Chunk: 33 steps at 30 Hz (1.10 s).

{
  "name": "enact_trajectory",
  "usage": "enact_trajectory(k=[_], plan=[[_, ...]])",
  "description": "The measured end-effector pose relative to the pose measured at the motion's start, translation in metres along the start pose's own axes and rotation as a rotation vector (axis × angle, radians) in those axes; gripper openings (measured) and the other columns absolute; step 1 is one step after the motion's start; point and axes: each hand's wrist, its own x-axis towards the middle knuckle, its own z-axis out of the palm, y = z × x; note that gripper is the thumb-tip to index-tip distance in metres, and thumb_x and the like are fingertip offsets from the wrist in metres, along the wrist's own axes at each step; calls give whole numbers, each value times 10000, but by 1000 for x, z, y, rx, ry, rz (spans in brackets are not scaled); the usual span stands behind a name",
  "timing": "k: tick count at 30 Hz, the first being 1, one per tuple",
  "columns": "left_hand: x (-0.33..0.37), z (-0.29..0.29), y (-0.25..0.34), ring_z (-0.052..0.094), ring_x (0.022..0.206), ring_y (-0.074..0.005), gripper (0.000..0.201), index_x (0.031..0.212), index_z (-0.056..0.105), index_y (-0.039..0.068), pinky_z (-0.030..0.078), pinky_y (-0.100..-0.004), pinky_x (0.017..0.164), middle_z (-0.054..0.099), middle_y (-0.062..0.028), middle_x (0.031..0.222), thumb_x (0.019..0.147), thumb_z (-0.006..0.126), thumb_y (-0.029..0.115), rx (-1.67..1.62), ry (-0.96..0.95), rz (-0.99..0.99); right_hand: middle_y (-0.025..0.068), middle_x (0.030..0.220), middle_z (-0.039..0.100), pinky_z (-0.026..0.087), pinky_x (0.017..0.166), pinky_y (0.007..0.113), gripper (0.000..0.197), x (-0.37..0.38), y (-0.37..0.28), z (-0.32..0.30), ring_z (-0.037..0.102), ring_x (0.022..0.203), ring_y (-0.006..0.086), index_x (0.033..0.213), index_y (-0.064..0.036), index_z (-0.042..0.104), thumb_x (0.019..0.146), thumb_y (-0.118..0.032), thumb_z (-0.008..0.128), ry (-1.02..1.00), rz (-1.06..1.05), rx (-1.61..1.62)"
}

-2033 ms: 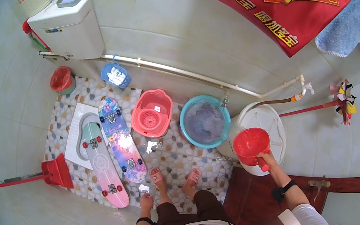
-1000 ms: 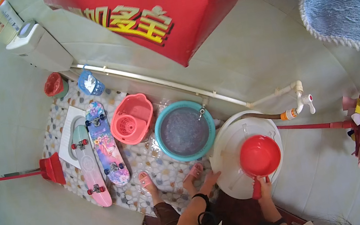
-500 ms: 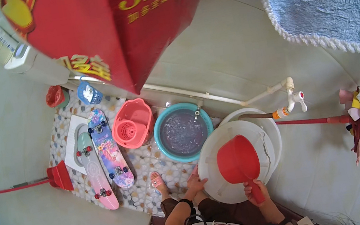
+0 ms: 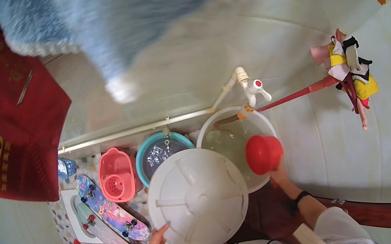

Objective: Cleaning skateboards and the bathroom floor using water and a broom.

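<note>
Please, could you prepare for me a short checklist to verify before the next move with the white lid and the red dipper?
1. White lid off the white bucket: ok, the opening shows.
2. Lid supported: ok, the left hand holds its rim; whether anything bears it underneath is hidden.
3. Red dipper in hand: ok, the right hand has it at the bucket's right side.
4. Dipper empty: cannot tell, its contents do not show.
5. Water in the bucket: ok, cloudy and greenish.
6. Teal basin fully in view: not ok, the lid hides part of it.
</note>
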Motion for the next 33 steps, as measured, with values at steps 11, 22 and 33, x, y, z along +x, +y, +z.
enact_trajectory(k=[11,22,33], plan=[[-60,-41,-13,592,927,-208,391,1095,552,1,481,-356,802,617,-80,1018,754,684,140,116,51,99,126,592,581,453,469,365,186,34,30,173,581,529,273,639,21,582,728,-141,565,-75,219,-18],[-43,-11,-30,583,932,-196,392,1060,568,-14,481,-328,798,624,-90,980,753,689,198,325,206,-34,-43,566,403,364,445,226,49,-4,-10,76,383,448,66,786,-64,506,781,-100,540,-477,528,993],[222,34,-209,603,827,-278,585,1219,410,61,536,-392,609,573,-158,1008,745,684,265,654,-298,722,2,542,405,344,382,242,211,-99,-63,19,395,407,88,963,48,510,768,-32,499,-617,383,989]])
